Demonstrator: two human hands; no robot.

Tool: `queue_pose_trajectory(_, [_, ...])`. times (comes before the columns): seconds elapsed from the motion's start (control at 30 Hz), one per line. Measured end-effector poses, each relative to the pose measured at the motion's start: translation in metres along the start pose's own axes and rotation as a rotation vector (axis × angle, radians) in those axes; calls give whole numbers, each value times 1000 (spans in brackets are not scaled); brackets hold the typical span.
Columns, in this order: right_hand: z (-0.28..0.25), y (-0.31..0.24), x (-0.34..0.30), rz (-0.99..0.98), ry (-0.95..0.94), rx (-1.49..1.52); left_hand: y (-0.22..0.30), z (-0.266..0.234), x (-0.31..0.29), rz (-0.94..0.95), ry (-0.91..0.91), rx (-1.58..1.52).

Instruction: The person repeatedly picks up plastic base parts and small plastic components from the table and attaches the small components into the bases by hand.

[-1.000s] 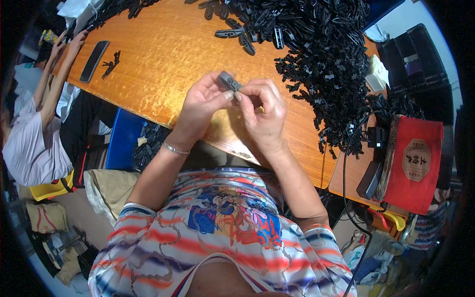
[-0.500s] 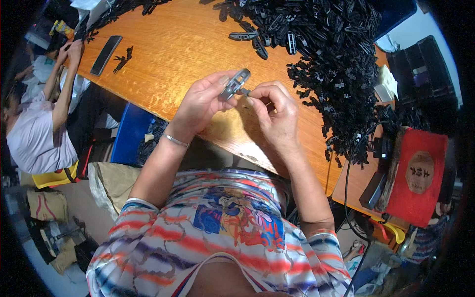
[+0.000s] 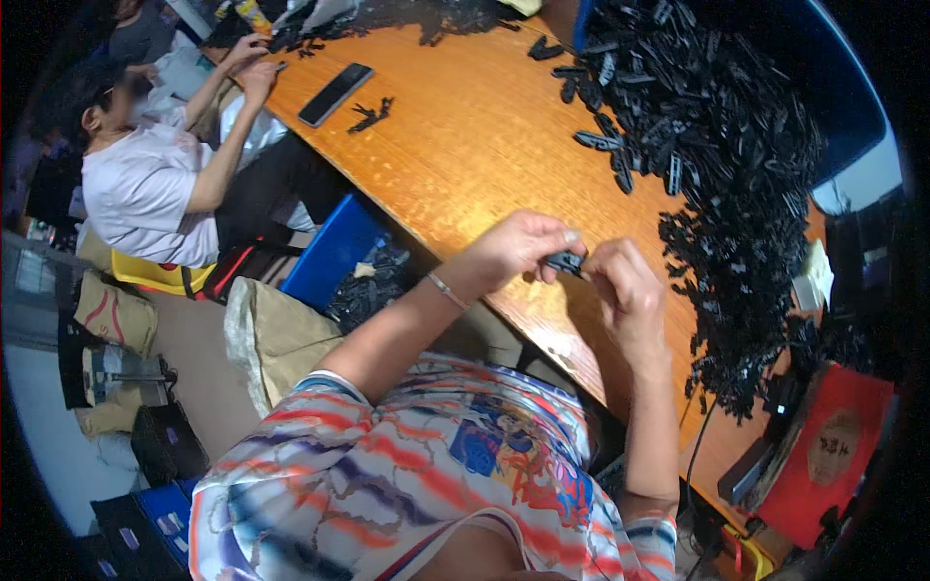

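Pinching a small black plastic part (image 3: 564, 261) between both hands, we keep left hand (image 3: 513, 250) and right hand (image 3: 620, 290) fingers closed on it above the desk (image 3: 465, 145), beside the black parts pile (image 3: 727, 155).

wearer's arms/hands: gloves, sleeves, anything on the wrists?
No gloves: both the left hand and the right hand are bare, as are the forearms. Short sleeves of a striped, multicoloured shirt end near the upper arms. A thin silvery bracelet circles the left wrist. No watch or rings visible.
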State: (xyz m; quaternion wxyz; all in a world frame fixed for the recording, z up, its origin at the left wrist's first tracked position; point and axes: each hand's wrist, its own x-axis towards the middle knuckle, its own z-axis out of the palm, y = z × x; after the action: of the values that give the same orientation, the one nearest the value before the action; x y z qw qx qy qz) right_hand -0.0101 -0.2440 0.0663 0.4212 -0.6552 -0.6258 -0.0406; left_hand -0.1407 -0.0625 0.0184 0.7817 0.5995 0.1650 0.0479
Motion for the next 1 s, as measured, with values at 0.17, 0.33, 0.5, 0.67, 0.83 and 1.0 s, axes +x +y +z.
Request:
queue_pose_trajectory(0.17, [-1,0,-7,-15,-50,-12,-3,1,-1,-92,-56,-59])
queue_pose_trajectory(0.33, [-2,1,-13,-28,-47,-23,-7,2,0,-158,-98,-69])
queue_pose_trajectory(0.5, [-5,-2,-21,5,-39,-120,-5,7,-7,-45,-137,-40])
queue_pose_trajectory(0.67, [-3,8,-25,7,-45,-106,-10,8,-5,-8,-126,-56])
queue_pose_trajectory(0.83, [2,21,-22,68,12,-19,3,20,-4,68,-103,-150])
queue_pose_trajectory(1.0, [-1,29,-24,225,37,148,10,27,0,138,-58,-64])
